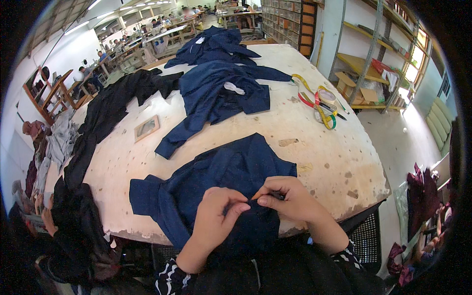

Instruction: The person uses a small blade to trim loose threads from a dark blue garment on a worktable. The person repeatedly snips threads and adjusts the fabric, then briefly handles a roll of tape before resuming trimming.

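A navy blue garment (211, 172) lies spread over the near edge of the table and hangs down toward my lap. Over its middle, my left hand (219, 211) pinches with thumb and forefinger at a small bit of the dark cloth. Close beside it, my right hand (287, 196) is closed too, thumb and fingers pressed together at the same spot. The fingertips of both hands nearly meet. Whether a small tool or thread is between the right fingers cannot be made out.
More navy garments (206, 93) lie farther up the pale table (339, 167). Black cloth (113, 105) runs along the left side, near a small wooden-framed piece (147, 129). At right lie a measuring tape (305, 96), a tape roll (325, 96) and pens. Another person's hand (49, 221) shows at left.
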The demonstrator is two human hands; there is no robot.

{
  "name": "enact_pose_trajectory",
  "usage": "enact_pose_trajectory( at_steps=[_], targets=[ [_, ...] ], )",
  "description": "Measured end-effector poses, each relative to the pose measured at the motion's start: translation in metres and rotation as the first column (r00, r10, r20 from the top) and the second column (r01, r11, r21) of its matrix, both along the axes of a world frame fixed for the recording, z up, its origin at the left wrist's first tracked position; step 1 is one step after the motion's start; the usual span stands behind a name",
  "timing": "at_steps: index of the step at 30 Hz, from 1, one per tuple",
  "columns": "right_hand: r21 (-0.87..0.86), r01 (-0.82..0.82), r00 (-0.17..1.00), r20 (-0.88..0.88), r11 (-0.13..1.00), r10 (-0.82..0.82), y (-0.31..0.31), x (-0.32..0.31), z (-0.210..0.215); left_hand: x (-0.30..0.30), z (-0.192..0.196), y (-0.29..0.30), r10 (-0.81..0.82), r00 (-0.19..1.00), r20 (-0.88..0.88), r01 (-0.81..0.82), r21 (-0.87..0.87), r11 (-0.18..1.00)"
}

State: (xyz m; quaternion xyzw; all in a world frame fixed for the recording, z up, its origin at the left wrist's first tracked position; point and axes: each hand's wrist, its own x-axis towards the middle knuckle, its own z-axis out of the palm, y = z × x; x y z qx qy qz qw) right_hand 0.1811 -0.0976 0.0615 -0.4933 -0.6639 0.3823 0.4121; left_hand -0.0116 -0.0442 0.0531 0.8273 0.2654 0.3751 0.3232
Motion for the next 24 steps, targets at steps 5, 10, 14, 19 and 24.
enact_pose_trajectory(
  at_steps=[5, 10, 14, 19, 24],
  targets=[
    [-0.184, 0.139, 0.888, -0.412, 0.973, -0.205, -0.01, -0.017, -0.008, 0.0, -0.009, -0.004, -0.04, 0.99, 0.136, 0.09, -0.38, 0.921],
    [-0.335, -0.036, 0.744, -0.638, 0.942, -0.198, -0.018, -0.024, -0.004, 0.003, -0.009, -0.007, 0.023, 0.864, 0.503, 0.395, -0.704, 0.59],
    [-0.346, -0.048, 0.719, -0.663, 0.937, -0.208, -0.023, -0.028, -0.007, 0.003, -0.011, -0.006, 0.005, 0.853, 0.521, 0.413, -0.682, 0.604],
    [-0.301, 0.002, 0.762, -0.617, 0.953, -0.197, -0.025, -0.031, -0.005, 0.001, -0.005, -0.01, -0.081, 0.832, 0.549, 0.458, -0.596, 0.659],
    [-0.191, 0.073, 0.848, -0.505, 0.979, -0.161, -0.029, -0.029, -0.006, 0.002, 0.001, -0.01, -0.087, 0.946, 0.312, 0.239, -0.492, 0.837]
  ],
)
